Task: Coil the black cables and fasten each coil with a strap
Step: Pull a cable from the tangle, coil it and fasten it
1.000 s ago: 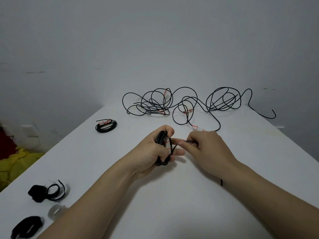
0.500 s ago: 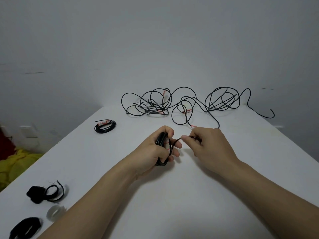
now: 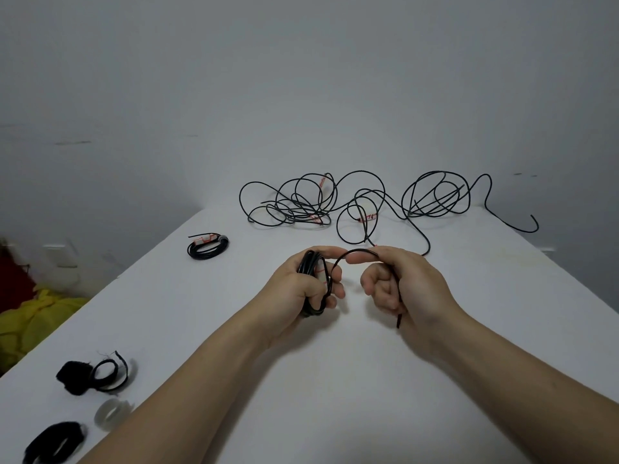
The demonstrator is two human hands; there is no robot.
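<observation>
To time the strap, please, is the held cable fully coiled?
Not fully: left hand grips the coil, but a loose tail arcs into the right hand.

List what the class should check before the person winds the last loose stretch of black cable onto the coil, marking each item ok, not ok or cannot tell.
1. Left hand grips the small coil of black cable: ok.
2. Right hand pinches the loose black cable tail: ok.
3. Tail fully wound on: not ok; it arcs between the hands, its end below the right hand.
4. Strap ready: ok; a fuzzy black fabric strap lies near left on the white table.
5. Pile clear of the tail: cannot tell; one strand of the tangled black cables runs behind the right hand.
</observation>
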